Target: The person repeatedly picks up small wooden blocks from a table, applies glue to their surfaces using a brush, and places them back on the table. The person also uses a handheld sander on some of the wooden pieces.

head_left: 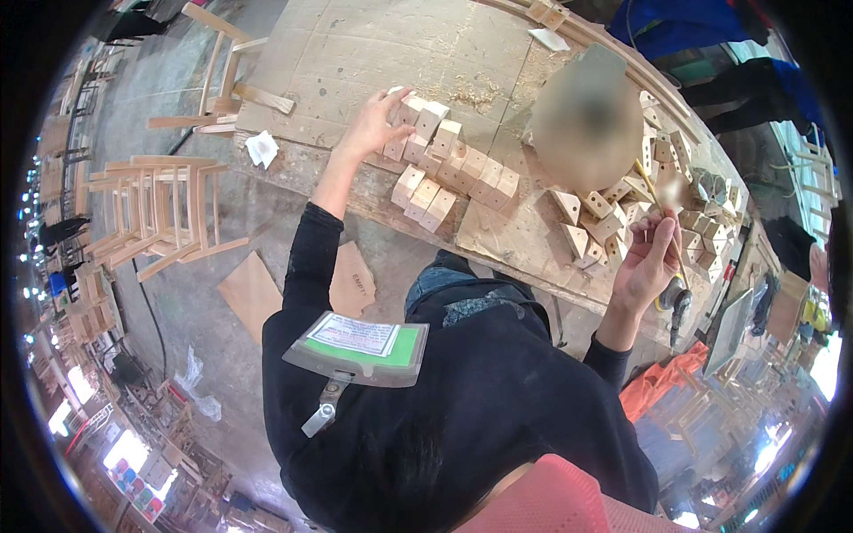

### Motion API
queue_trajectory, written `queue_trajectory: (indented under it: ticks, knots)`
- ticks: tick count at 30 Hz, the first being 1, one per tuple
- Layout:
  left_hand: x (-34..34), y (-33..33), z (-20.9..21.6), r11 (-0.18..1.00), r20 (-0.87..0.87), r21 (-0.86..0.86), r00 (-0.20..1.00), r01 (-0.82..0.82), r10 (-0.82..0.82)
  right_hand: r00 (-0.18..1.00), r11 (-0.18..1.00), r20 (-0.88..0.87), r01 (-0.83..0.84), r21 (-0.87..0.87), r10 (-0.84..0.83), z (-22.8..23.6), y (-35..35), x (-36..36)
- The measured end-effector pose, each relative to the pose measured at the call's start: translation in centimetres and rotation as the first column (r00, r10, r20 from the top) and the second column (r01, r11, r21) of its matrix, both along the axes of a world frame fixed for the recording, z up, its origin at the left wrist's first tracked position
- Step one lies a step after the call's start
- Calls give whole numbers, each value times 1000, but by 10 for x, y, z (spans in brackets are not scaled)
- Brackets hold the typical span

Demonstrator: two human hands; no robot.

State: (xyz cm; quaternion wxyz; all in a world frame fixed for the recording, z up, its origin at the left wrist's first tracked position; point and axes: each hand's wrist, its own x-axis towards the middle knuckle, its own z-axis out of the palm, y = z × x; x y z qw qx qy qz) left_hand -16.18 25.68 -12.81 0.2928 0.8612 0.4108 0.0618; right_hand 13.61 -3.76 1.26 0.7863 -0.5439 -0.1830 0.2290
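At the far left end of the laid-out pale wooden blocks [462, 169], my left hand [373, 129] has its thumb and fingers around an end wooden block [410, 110]. Several of these blocks stand side by side in short rows, and a smaller group [423, 199] sits nearer the table edge. My right hand [653, 253] is raised at the right, its fingers pinched on a thin yellow stick [646, 180] that points up and left. Under and beyond that hand lies a loose pile of drilled wooden blocks [604, 222].
The worktable [355, 44] carries wood shavings [475, 93] and long wooden strips along its far edge. A blurred patch hides part of it. Chair frames [164, 209] stand on the floor at left, near cardboard pieces [251, 293]. A power tool [677, 298] sits by the right edge.
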Motion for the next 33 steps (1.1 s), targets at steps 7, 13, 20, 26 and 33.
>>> queue_trajectory:
  ticks: [7,13,20,26,33]
  knots:
    - [6,-2,-8,988,91,56,987,-141,135,998,998,5,55,-7,-55,-3,-18,-7]
    - [11,5,-18,952,5,230,978,-203,207,996,995,10,94,-26,-94,-1,-22,-12]
    - [10,18,-32,894,276,46,865,-447,418,997,996,21,80,-38,-80,3,-19,-11]
    - [12,0,34,261,391,-851,219,455,894,993,984,23,121,-127,-119,-1,-16,-4]
    - [23,-32,71,91,421,-611,225,786,878,970,964,242,40,-262,25,2,15,4]
